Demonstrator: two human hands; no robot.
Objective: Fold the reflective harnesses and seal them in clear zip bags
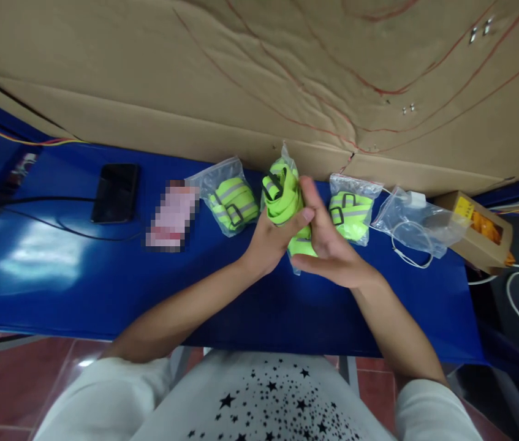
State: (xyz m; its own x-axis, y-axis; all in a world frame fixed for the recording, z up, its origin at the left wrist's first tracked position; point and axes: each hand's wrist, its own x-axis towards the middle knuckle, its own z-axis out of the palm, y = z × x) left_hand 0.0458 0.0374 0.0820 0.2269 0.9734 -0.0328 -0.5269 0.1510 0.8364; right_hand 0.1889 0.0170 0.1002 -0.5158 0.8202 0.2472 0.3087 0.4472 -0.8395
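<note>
In front of me my left hand (271, 239) grips a folded bundle of neon-yellow reflective strap (284, 196) with a black buckle, its thumb laid across the front. My right hand (328, 239) rests against the bundle's right side, fingers stretched out and thumb apart. Beneath both hands more neon strap in clear plastic (303, 247) shows, partly hidden. A bagged reflective strap (234, 205) lies left of my hands, grey stripes and a black buckle showing. Another bagged strap (351, 211) lies to their right.
On the blue table (140, 294) are a black phone (114, 193) with a cable and a blurred pink item (171, 217). Rightward lie a clear plastic bag (420, 220), a white cable (413, 260) and an open cardboard box (477, 233). Brown cardboard (149, 73) stands behind.
</note>
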